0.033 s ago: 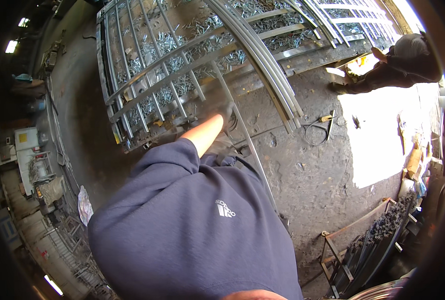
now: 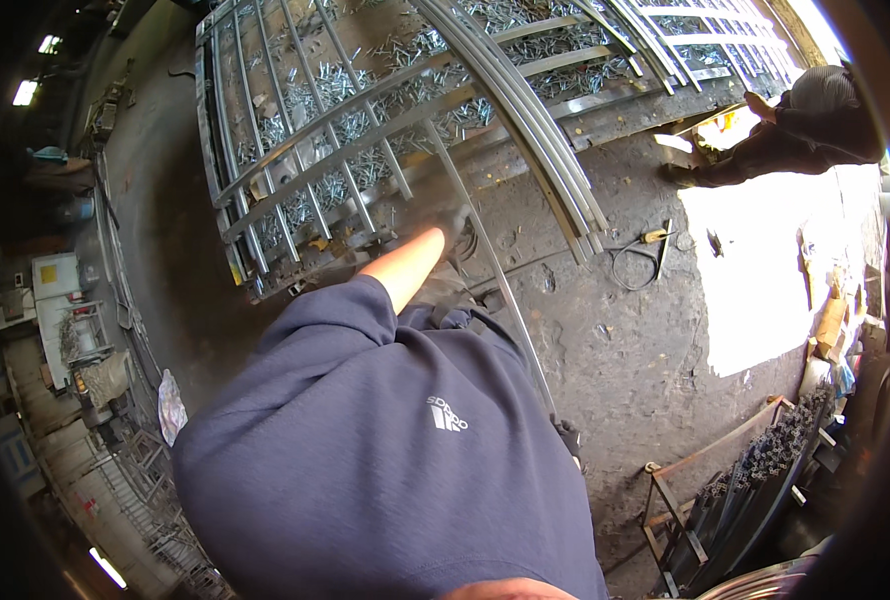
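My left forearm reaches forward from a rolled dark sleeve. My left hand (image 2: 452, 222), apparently in a dark glove, lies against the upper part of a long thin metal bar (image 2: 499, 277); blur and shadow hide its fingers. That bar slants from beside the rack down toward my right side. At its lower end my right hand (image 2: 568, 437), in a black glove, is closed on it, partly covered by my sweatshirt. Ahead stands a welded metal frame (image 2: 337, 158) of crossing bars on a low table (image 2: 605, 125). Several long metal strips (image 2: 525, 125) lie over the frame and overhang the edge.
Many small loose metal pieces (image 2: 355, 190) cover the table under the frame. A tool with a looped cable (image 2: 655, 240) rests on the floor. At the far right another person (image 2: 815, 125) is partly visible. A rack of metal tubes (image 2: 765, 470) stands at the lower right.
A little more of my right glove shows beside my torso at the bar's lower end. The bar and my left arm have hardly shifted.
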A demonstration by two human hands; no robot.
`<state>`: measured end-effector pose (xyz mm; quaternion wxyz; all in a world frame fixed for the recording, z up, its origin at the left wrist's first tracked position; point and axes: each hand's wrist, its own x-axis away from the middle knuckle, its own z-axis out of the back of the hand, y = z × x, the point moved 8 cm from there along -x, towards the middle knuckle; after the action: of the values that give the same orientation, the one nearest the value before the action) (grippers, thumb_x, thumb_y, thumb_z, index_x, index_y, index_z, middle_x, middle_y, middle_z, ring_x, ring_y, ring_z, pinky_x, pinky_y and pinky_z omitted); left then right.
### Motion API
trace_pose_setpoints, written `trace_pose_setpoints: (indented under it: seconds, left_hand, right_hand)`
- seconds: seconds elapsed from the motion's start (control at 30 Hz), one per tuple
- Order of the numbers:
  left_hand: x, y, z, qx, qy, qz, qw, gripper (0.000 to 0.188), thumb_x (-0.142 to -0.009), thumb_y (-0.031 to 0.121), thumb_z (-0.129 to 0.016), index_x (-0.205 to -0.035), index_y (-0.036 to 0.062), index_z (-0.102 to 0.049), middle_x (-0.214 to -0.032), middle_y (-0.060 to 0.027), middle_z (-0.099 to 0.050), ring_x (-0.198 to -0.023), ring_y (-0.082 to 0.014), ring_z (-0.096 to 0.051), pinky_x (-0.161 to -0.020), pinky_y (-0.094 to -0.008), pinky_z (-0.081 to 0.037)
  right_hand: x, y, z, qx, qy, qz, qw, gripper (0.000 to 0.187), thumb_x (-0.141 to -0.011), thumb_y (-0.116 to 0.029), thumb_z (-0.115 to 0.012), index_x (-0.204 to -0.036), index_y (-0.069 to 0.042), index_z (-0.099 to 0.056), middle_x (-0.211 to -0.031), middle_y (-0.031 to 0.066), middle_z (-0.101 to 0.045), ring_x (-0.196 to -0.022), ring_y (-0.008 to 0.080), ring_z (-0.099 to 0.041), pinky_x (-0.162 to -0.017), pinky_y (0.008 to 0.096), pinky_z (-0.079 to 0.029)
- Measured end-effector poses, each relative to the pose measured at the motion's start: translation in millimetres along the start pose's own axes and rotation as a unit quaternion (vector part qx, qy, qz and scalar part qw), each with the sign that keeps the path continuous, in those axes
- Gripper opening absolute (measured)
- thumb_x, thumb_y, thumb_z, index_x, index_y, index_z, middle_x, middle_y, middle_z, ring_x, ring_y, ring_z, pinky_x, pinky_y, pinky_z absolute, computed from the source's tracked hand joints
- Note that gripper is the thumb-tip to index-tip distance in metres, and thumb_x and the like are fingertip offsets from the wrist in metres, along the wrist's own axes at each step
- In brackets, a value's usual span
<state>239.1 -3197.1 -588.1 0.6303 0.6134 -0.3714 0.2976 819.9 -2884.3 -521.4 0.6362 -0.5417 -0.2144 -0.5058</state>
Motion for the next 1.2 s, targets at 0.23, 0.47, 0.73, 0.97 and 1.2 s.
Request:
trace_pose_setpoints:
  seconds: [0.23, 0.47, 0.73, 0.97, 1.2]
  left_hand:
    - [57, -6, 38, -0.211, -0.138, -0.009, 0.968, 0.041, -0.095, 0.039, -0.054, -0.123, 0.0094, -0.055, -0.109, -0.0134, -0.063, -0.090, -0.0236, -0.062, -0.079, -0.0366, -0.052]
    - [44, -55, 180, -0.175, -0.050, 0.053, 0.982, 0.025, -0.091, 0.035, -0.056, -0.098, 0.0120, -0.061, -0.083, -0.0044, -0.064, -0.063, -0.0150, -0.060, -0.049, -0.0283, -0.044]
    - [80, -93, 255, -0.519, -0.076, -0.033, 0.851, 0.024, -0.089, 0.027, -0.052, -0.092, 0.0053, -0.062, -0.085, -0.0129, -0.065, -0.078, -0.0267, -0.063, -0.067, -0.0385, -0.050]
    - [98, -79, 276, -0.653, -0.085, -0.276, 0.700, 0.025, -0.082, 0.030, -0.057, -0.091, 0.0077, -0.063, -0.091, -0.0176, -0.063, -0.087, -0.0369, -0.061, -0.073, -0.0470, -0.047]
    - [87, -70, 300, -0.309, 0.030, -0.071, 0.948, 0.024, -0.088, 0.028, -0.049, -0.073, 0.0101, -0.058, -0.067, -0.0054, -0.057, -0.055, -0.0180, -0.053, -0.048, -0.0362, -0.040]
  right_hand:
    - [-88, -6, -41, 0.131, -0.149, 0.136, 0.971, 0.008, -0.079, -0.011, -0.062, -0.080, -0.009, -0.069, -0.065, 0.0036, -0.063, -0.056, 0.0172, -0.058, -0.050, 0.0327, -0.045]
    - [-87, -28, -60, -0.058, -0.102, -0.048, 0.992, 0.016, -0.087, -0.016, -0.061, -0.077, -0.005, -0.067, -0.055, -0.0013, -0.052, -0.042, 0.0089, -0.045, -0.041, 0.0263, -0.033]
    - [-88, -61, -69, 0.020, -0.092, 0.052, 0.994, 0.015, -0.090, -0.015, -0.061, -0.081, -0.005, -0.068, -0.054, -0.0018, -0.050, -0.041, 0.0085, -0.043, -0.040, 0.0263, -0.032]
    - [-74, -87, -80, 0.050, -0.099, -0.025, 0.993, 0.011, -0.089, -0.008, -0.059, -0.083, -0.003, -0.067, -0.054, -0.0011, -0.048, -0.042, 0.0083, -0.043, -0.040, 0.0267, -0.031]
    - [-119, -160, -147, 0.075, -0.101, 0.057, 0.990, 0.018, -0.090, -0.019, -0.059, -0.081, -0.006, -0.069, -0.066, 0.0037, -0.059, -0.052, 0.0135, -0.051, -0.049, 0.0317, -0.039]
